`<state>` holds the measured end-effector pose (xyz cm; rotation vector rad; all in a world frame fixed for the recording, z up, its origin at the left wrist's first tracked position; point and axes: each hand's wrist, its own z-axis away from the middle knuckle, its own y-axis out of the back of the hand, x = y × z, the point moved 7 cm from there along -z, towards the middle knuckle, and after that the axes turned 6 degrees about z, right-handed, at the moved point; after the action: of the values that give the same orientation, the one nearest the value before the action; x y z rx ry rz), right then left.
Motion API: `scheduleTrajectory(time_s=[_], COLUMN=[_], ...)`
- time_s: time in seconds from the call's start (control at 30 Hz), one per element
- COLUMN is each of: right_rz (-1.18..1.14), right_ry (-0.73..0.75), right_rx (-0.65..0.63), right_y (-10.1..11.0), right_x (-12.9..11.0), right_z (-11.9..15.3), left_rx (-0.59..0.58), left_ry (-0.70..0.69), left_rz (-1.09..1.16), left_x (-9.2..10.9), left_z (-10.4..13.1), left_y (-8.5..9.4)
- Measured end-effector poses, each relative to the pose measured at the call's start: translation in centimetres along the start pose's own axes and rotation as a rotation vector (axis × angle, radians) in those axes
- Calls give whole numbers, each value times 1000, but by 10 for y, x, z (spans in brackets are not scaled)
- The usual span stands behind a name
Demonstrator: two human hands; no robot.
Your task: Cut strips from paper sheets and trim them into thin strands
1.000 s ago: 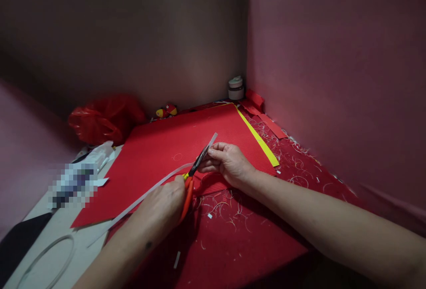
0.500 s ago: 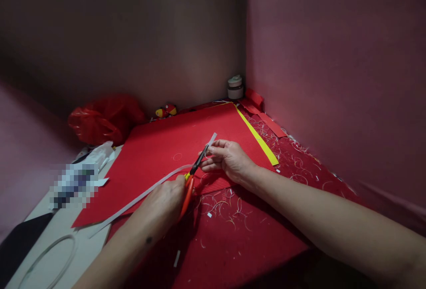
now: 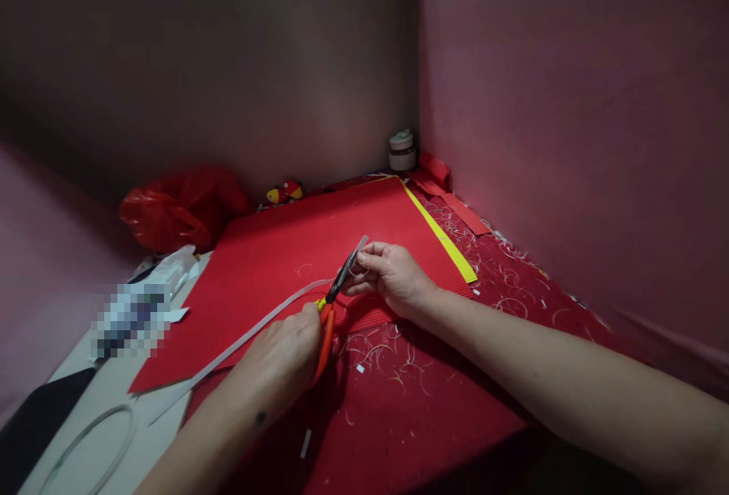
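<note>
My left hand [image 3: 290,347] is closed round the orange and yellow handles of a pair of scissors [image 3: 327,328]. The dark blades point up and right, to the fingers of my right hand [image 3: 384,275]. Thumb and fingers of that hand pinch a thin pale strip [image 3: 267,318], whose short end sticks up past the blade tips. Its long part trails down to the lower left, behind my left hand. Both hands are above a red corrugated sheet [image 3: 273,244]. Whether the blades are fully closed is too small to tell.
A yellow sheet [image 3: 447,250] shows under the red one's right edge. Thread scraps lie on the red cloth [image 3: 433,419]. Behind are a red plastic bag [image 3: 171,210], a small red-yellow item [image 3: 285,191] and a lidded jar [image 3: 402,151]. A cable loop [image 3: 91,446] lies at lower left.
My left hand and the scissors have shifted slightly, and the strip's upper end sits a little lower and further left. The strip's tail has moved a little down. Both holds are unchanged.
</note>
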<state>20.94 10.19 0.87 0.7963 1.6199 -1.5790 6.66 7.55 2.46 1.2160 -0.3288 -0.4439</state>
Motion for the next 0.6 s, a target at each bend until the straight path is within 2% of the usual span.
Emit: scheduleTrajectory(time_s=[0.2, 0.6], right_rz=[4, 6], right_ry=[2, 3], right_rx=[-8, 21], right_y=[-2, 1], right_x=[2, 2], right_z=[1, 1], left_rx=[-13, 29], left_ry=[19, 21], left_rz=[24, 35], left_x=[6, -2], left_z=[1, -10], left_y=[5, -5])
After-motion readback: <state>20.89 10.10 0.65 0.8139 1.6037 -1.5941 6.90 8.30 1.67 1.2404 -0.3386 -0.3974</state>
